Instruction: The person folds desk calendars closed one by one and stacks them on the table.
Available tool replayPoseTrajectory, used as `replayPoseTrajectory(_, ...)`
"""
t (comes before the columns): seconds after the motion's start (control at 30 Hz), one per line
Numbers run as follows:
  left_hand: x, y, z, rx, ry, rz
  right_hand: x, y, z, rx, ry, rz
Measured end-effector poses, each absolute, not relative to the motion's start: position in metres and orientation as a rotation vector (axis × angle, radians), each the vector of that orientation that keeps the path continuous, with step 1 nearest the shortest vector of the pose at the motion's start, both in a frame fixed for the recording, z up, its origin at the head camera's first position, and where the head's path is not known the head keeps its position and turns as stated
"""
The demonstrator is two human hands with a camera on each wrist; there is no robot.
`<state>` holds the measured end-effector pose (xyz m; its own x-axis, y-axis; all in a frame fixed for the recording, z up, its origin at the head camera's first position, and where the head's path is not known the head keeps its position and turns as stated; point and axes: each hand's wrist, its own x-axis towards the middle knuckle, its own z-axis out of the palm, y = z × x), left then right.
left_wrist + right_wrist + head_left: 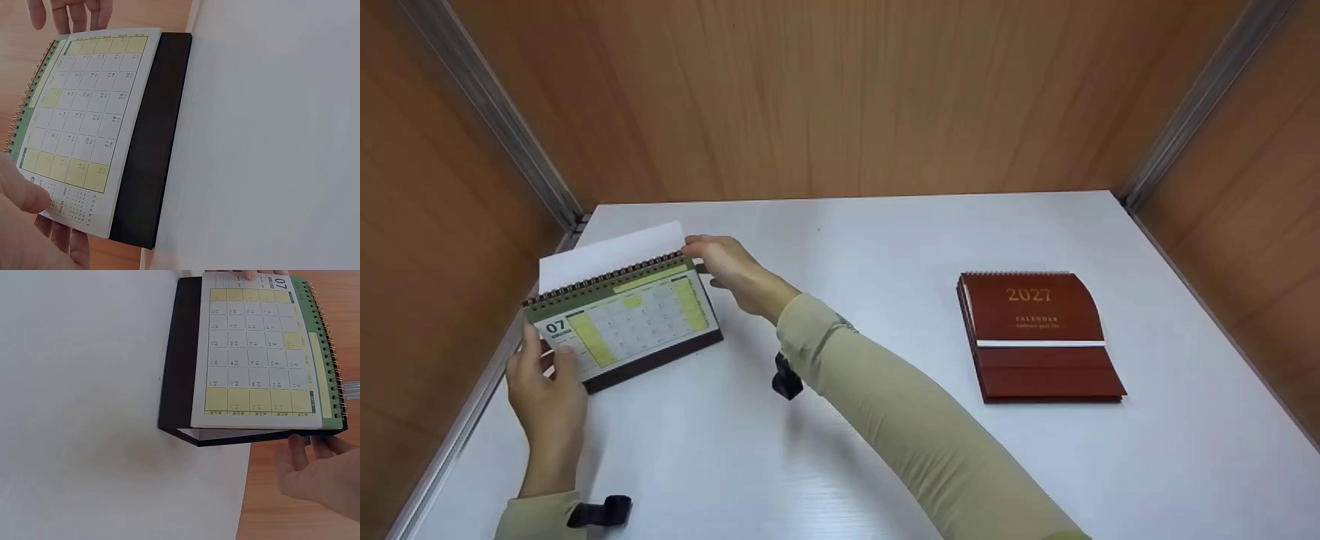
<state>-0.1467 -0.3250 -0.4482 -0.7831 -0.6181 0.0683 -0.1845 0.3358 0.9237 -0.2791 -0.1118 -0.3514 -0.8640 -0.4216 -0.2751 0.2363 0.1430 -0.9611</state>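
A spiral-bound desk calendar (637, 319) stands tilted at the left side of the table, its page marked 07 facing up and its dark base on the table. My left hand (547, 382) grips its lower left end, thumb on the page and fingers behind. At the upper right corner, beside the spiral, is my right hand (731, 274), fingers fairly straight at the calendar's edge. In the right wrist view, that hand (315, 472) is by the side edge, some fingertips hidden behind it. A white sheet (611, 255) lies folded back beyond the spiral.
A closed dark red 2027 calendar (1039, 367) with a white band (1041, 343) lies on the right part of the white table (855, 420). Wooden panels (840, 97) stand at the back and both sides. Black wrist mounts (787, 377) stick out from the sleeves.
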Motion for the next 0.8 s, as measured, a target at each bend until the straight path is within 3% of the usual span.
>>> replayPoseTrajectory(0.8, -0.143, -0.326, -0.447, 0.739, -2.206, -1.437, -0.274, -0.108, -0.340, -0.290, 2.126, -1.777)
